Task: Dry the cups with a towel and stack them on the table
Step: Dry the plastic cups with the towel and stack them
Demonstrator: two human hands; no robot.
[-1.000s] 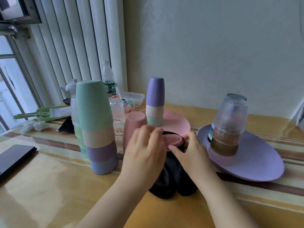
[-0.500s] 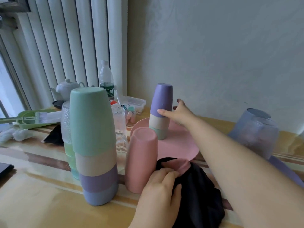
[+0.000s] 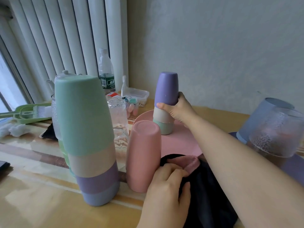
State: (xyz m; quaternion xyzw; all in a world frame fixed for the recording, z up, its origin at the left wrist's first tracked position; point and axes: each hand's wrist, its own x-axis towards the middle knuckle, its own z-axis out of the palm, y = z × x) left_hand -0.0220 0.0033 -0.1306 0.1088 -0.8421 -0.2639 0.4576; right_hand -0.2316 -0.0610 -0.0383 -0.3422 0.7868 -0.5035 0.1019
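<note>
A tall cup stack (image 3: 88,140) stands left of centre, a lone cup (image 3: 143,155) just right; behind, a small stack (image 3: 165,102) on a plate (image 3: 179,142).

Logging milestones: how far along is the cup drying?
Done: a four-cup stack and a lone pink cup stand inverted on the table. In hand: right hand grips the purple cup; left hand holds the towel. Left: beige and green cups beneath.

Small pink cup (image 3: 189,162): largely wrapped in the dark towel (image 3: 209,191), only its rim being shown; the towel is cut off by the lower edge. Glass tumbler (image 3: 56,116): mostly hidden behind the tall cup stack (image 3: 88,137). Phone (image 3: 3,165): cut off at the left edge.
</note>
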